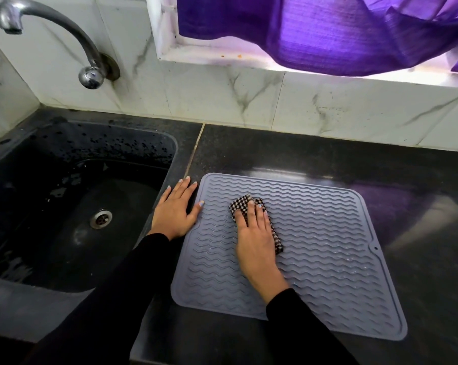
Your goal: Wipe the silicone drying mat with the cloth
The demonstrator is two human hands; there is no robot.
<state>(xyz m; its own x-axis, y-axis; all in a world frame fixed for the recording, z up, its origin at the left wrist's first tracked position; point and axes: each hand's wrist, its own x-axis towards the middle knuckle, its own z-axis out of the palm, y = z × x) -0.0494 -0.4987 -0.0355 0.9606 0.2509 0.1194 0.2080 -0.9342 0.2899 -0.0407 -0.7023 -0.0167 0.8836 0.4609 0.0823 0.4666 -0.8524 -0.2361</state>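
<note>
Right hand [254,238] covers most of cloth [238,205]

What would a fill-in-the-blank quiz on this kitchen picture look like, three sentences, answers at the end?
1. The right hand presses a checked ____ flat onto the grey drying mat.
2. The left hand lies flat on the counter, between the mat and the ____.
3. The curtain hanging at the window is ____.

Missing words: cloth; sink; purple.
</note>
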